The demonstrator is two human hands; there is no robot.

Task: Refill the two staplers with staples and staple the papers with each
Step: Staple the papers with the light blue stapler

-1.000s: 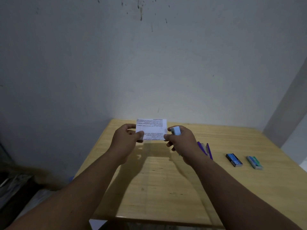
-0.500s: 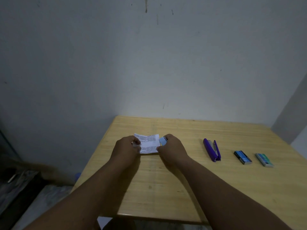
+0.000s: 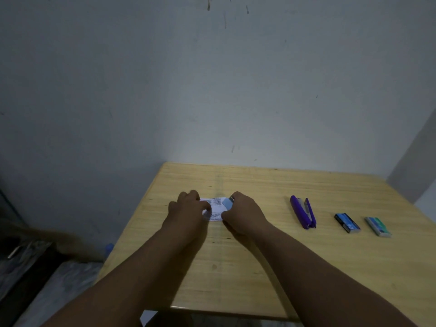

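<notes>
Your left hand (image 3: 188, 208) pinches the paper (image 3: 215, 208) down on the table (image 3: 259, 267); your right hand (image 3: 243, 213) grips one light blue stapler (image 3: 227, 203) at the paper's right edge. To the right lie one purple stapler (image 3: 303, 212) and two staple boxes (image 3: 346, 223), side by side.

papers (image 3: 215, 208) – white, printed, flat | light-blue stapler (image 3: 227, 202) on edge | purple stapler (image 3: 303, 212) – open
</notes>
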